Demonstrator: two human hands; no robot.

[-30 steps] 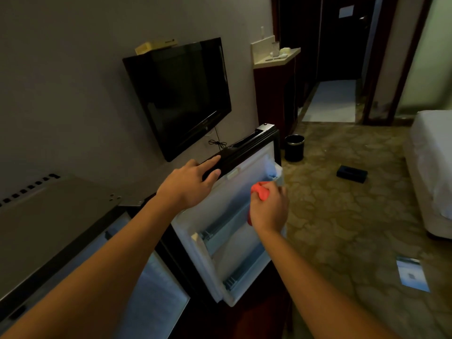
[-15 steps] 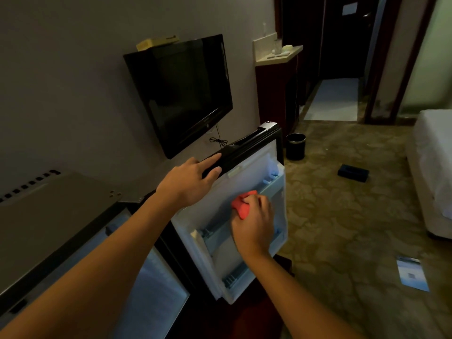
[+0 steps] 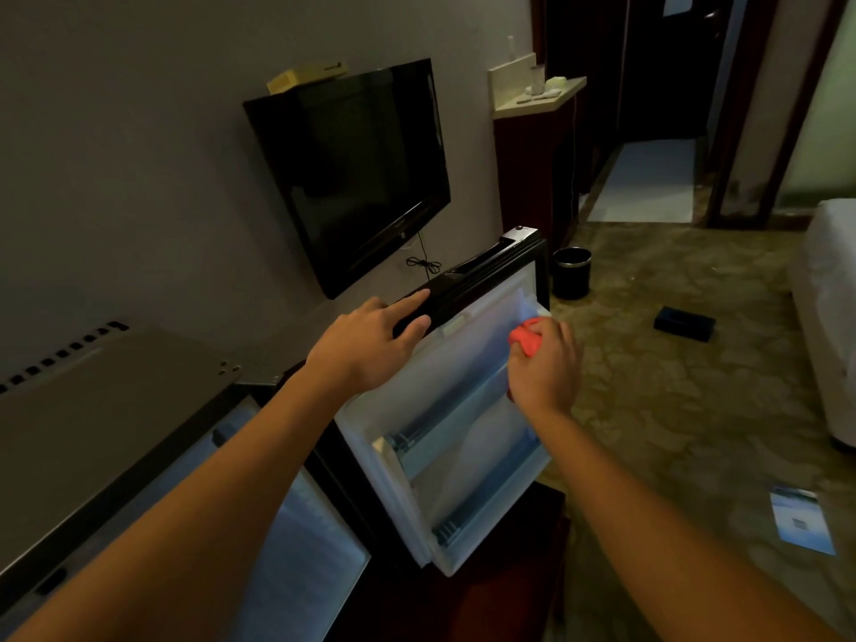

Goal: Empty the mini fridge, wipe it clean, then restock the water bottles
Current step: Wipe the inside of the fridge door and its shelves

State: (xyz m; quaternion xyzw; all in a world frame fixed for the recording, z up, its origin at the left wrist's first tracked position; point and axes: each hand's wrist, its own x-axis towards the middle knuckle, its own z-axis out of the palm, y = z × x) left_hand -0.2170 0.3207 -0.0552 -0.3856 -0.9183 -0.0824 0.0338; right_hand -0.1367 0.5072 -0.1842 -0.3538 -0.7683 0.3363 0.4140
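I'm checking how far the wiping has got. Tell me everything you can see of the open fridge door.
The fridge door stands swung wide open, its white plastic inner lining facing the camera, framed by a black outer edge with a silvery corner cap. Two rail-fronted shelves cross the lining, both without bottles. The left hand rests on the black top edge, fingers straight. The right hand grips a red cloth against the lining near the upper far corner.

The open white-lined fridge door (image 3: pixel 444 456) juts across the way, its two shelf rails crowding its inner face. Beyond its far edge, patterned carpet (image 3: pixel 671 410) lies open, save a black cylindrical bin (image 3: pixel 572 273) and flat black box (image 3: pixel 684 322).
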